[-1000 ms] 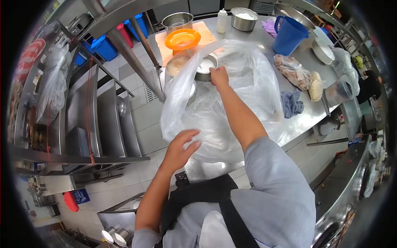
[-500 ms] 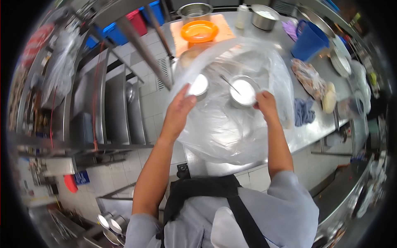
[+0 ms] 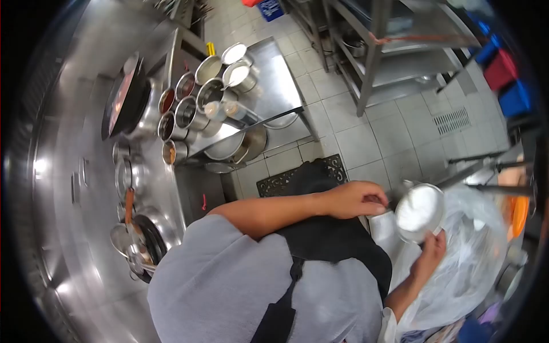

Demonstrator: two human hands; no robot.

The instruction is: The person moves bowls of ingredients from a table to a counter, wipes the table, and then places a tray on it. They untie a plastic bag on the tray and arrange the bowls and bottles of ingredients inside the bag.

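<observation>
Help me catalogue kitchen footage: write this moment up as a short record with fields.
Place: kitchen with a tiled floor
Right hand: gripping a metal pot at its side
Pot contents: something white; exactly what, cannot tell
Left hand: fingers curled, close beside the pot; whether it holds anything is unclear
Near the right hand: crumpled clear plastic bag
Side table: several metal pots, two bottles
Floor items: patterned mat, drain grate
</observation>
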